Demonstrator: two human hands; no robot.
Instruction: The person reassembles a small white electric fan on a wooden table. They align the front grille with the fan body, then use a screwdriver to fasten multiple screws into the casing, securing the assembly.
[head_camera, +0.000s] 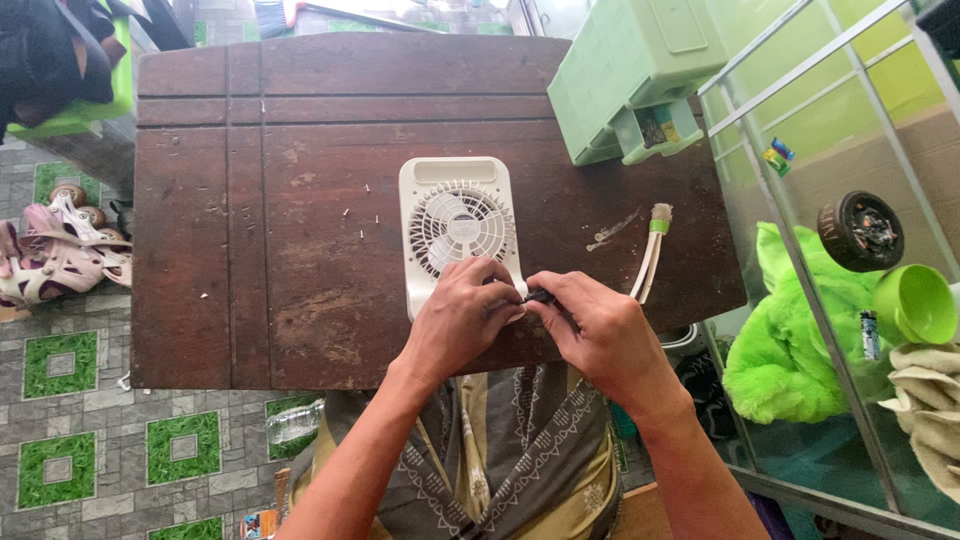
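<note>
The small cream fan lies flat on the wooden desk, its grille in place, so the work looks barely begun. The left hand presses its lower edge; the right hand pinches a small dark part, too hidden to identify.

**Packages and labels around you**

In the open drawer of the green plastic organizer, you have a small yellow-and-red packet. Behind the glass pane to your right sticks a small blue, yellow and green label.
</note>
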